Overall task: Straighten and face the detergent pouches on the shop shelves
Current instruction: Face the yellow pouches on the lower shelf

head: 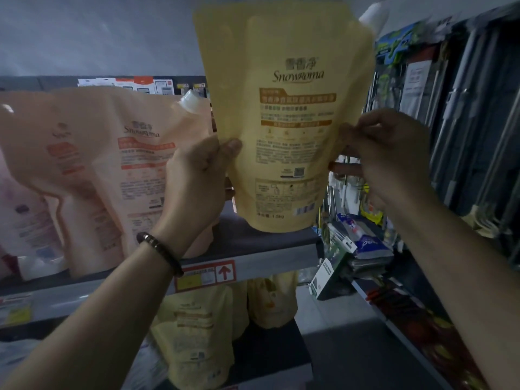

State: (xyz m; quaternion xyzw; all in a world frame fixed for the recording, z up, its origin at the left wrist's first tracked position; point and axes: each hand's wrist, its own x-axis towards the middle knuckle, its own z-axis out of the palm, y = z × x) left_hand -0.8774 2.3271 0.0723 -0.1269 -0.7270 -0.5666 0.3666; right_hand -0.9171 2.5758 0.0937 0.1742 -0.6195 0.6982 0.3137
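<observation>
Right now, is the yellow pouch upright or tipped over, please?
Upright: the yellow pouch has its white cap on top and base down near the shelf.

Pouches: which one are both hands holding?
The yellow pouch, its side edges held by the left hand and right hand. The peach pouch beside it stands on the shelf, unheld.

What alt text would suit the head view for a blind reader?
A yellow detergent pouch is held upright at a shop shelf, left hand gripping one edge, right hand pinching the other. A peach pouch stands alongside.
</observation>
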